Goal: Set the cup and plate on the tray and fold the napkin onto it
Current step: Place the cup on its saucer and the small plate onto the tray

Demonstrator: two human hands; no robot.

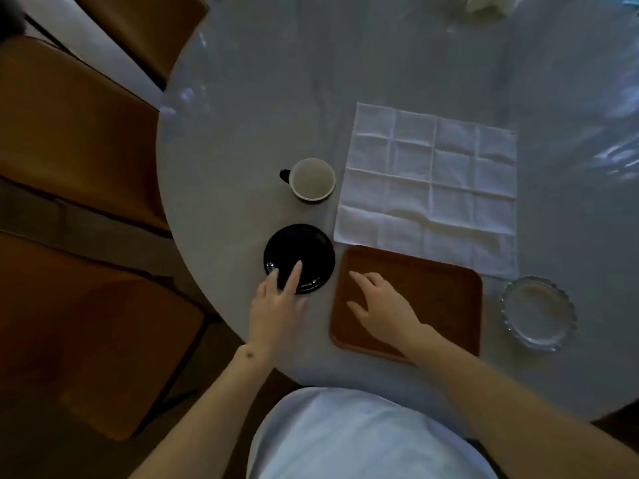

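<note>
A small black plate (301, 250) lies on the round table near its left edge. My left hand (276, 305) reaches onto the plate's near rim, fingers apart, with the index finger lying on the plate. Beyond the plate stands a black cup (313, 179) with a pale inside, handle to the left. A brown wooden tray (446, 299) sits to the right of the plate. My right hand (383, 312) rests flat on the tray's left half, fingers spread, holding nothing. A white napkin (430, 188) lies unfolded and creased just behind the tray.
A clear glass dish (537, 312) stands right of the tray. The table (242, 133) carries a shiny plastic cover. Brown chairs (79, 133) stand close along the left side. A pale crumpled thing (484, 5) lies at the far edge.
</note>
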